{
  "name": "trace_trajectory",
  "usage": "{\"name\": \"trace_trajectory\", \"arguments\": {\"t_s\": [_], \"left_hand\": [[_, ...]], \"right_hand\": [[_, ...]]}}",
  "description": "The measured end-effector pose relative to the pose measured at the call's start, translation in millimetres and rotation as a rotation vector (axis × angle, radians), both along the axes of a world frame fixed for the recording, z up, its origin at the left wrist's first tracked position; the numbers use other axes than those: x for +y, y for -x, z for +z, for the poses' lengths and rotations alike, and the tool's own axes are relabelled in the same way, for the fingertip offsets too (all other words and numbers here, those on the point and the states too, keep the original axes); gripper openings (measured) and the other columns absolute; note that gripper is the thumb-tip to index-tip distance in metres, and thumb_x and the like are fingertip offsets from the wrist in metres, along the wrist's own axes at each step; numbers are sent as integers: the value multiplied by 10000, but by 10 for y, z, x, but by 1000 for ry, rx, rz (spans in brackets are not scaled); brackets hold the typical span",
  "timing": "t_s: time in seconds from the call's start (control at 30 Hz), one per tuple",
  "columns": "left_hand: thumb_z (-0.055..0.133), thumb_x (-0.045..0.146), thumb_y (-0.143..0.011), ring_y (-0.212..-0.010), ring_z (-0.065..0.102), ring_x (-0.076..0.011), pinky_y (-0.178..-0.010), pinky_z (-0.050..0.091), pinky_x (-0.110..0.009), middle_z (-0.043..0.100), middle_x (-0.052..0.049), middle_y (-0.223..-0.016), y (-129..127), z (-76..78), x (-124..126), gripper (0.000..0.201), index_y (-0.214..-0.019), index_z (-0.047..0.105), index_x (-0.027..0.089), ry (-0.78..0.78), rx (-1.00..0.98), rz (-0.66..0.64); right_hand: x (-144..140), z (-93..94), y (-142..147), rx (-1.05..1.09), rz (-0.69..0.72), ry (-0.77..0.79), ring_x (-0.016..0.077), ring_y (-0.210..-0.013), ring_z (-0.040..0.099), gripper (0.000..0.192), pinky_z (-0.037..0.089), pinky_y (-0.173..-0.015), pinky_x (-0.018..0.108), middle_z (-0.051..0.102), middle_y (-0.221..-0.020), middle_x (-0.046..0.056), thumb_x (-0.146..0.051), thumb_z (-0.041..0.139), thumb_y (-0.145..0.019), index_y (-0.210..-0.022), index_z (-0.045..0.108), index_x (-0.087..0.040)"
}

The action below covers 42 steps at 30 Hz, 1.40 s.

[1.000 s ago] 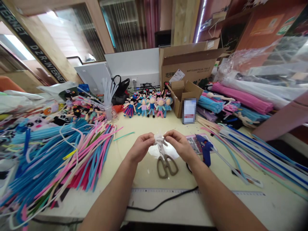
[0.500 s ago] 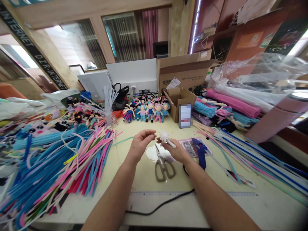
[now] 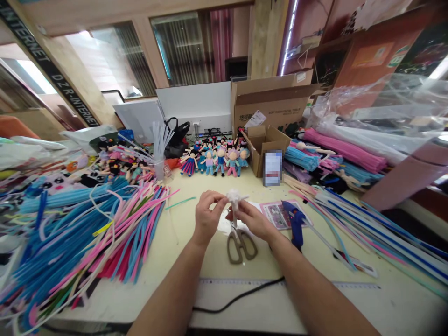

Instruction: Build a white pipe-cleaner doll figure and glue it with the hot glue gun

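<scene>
White fuzzy pipe-cleaner bundle [image 3: 234, 198] pinched between left hand [image 3: 207, 215] and right hand [image 3: 252, 218], above grey-handled scissors [image 3: 240, 241]. Blue glue gun [image 3: 295, 221] at 3 o'clock. Risk: loose pinch, twist unwinds, bundle drops onto blades.

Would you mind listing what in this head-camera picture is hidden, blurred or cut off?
- White fuzzy piece: its lower part is covered by the right hand and left hand.
- Scissors: blades hidden behind the right hand.
- Upright card: its face is blurred out.
- Ruler: markings too small to read.
- Pipe cleaner pile: cut off by the left edge.
</scene>
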<state>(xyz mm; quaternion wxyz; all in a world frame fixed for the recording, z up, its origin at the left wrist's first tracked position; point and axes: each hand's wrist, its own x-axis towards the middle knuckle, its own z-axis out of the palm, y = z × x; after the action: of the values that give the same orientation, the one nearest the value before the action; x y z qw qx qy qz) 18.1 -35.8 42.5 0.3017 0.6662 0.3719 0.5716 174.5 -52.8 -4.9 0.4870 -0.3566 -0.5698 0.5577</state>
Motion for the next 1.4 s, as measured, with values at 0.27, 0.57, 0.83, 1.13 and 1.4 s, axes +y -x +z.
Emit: {"name": "trace_trajectory", "arguments": {"t_s": [0.27,0.57,0.83,1.13,1.4], "left_hand": [[689,352,-692,-717,537,-143,-693,401,-267,655,-25,-759,76,-153,228,207,-793,695,171,424,-223,-150],[764,331,-593,-599,510,-101,-620,382,-237,610,8,-599,82,-191,264,218,-648,666,144,564,-363,-208],[764,357,-586,-575,489,-96,-583,365,-230,576,24,-567,45,-155,234,262,-616,614,145,520,-277,-163],[768,389,-586,-519,446,-75,-527,320,-217,558,37,-547,76,-147,227,306,-602,587,143,526,-224,-173],[715,370,-669,-631,526,-109,-642,381,-240,629,4,-647,116,-205,277,240,-656,625,148,451,-179,-227]], "right_hand": [[-62,41,0,-31,102,108,139,-659,602,344,470,-604,277,592,-752,12,-462,511,-853,-1008,527,-156],[-73,68,8,-106,91,38,89,-564,482,302,374,-537,222,505,-649,-35,-429,482,-878,-976,555,-153],[-54,30,-6,-7,146,137,78,-503,447,319,332,-491,212,480,-593,-52,-427,551,-828,-980,563,-147],[-61,21,62,134,97,220,67,-404,325,352,275,-445,218,368,-452,-84,-498,517,-834,-793,572,-154],[-65,22,53,285,171,323,56,-392,272,339,257,-441,212,336,-429,-95,-489,570,-809,-780,587,-152]]}}
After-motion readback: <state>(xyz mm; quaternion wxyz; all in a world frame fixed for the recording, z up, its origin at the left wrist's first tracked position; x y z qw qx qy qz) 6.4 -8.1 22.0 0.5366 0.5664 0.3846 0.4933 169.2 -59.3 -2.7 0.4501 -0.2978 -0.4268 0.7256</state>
